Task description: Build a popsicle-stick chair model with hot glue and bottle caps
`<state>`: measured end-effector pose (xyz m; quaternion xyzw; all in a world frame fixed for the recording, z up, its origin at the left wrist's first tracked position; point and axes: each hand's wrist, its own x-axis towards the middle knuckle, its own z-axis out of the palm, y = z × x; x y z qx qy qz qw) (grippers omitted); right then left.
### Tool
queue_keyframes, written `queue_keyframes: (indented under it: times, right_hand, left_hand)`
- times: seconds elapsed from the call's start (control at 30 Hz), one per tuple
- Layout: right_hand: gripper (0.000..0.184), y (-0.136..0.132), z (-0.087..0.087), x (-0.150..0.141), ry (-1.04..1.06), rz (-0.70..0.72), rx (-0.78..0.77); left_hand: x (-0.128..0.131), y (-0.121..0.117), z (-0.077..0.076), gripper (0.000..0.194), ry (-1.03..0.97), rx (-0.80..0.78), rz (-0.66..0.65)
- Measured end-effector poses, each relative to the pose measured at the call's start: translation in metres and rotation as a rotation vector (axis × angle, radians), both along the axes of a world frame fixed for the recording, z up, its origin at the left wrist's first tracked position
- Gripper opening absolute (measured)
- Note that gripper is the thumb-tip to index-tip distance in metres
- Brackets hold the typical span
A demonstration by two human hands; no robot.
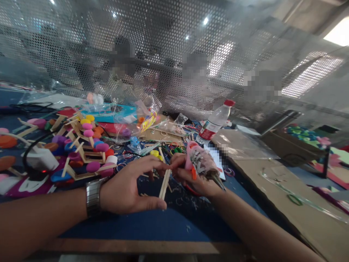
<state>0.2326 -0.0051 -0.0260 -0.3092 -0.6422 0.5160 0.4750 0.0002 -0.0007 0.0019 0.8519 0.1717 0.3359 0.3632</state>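
My left hand [127, 183], with a metal watch [94, 196] on its wrist, spans a pair of thin wooden craft sticks [165, 183] lying side by side. Its index finger is at their far end and its thumb at the near end. My right hand [195, 180] is wrapped around a pink hot glue gun [205, 163] with an orange trigger; strands and residue coat its body. The right fingertips meet the far end of the sticks, close to the left index finger. Scraps and fine glue strands lie on the blue table [188, 227] below.
Craft-stick pieces with coloured discs [92, 156] crowd the left, beside a white plug [40, 160] on a purple power strip [35, 187]. A red-capped bottle [215, 123] stands behind the glue gun. Cardboard [278, 182] covers the right. A perforated screen [163, 54] rises behind.
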Motion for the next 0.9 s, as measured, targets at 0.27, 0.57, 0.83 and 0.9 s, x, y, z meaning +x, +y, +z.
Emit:
queue_keyframes:
  times: [0.27, 0.57, 0.83, 0.9]
  right_hand:
    - [0.015, -0.0006, 0.0019, 0.003, -0.065, 0.01, 0.015]
    - [0.01, -0.002, 0.0057, 0.0014, -0.079, -0.003, -0.015]
    - [0.03, -0.0004, -0.0008, -0.0009, -0.089, -0.141, -0.179]
    - [0.032, -0.0006, -0.0001, -0.0022, -0.078, -0.159, -0.174]
  left_hand:
    - [0.0001, 0.0002, 0.0012, 0.054, -0.002, 0.005, 0.022]
    - [-0.0009, 0.0022, -0.0047, 0.058, -0.046, -0.036, 0.065]
    - [-0.002, 0.0024, -0.0032, 0.061, -0.024, -0.018, 0.082]
    - [-0.0016, 0.002, -0.0026, 0.062, -0.022, -0.025, 0.075]
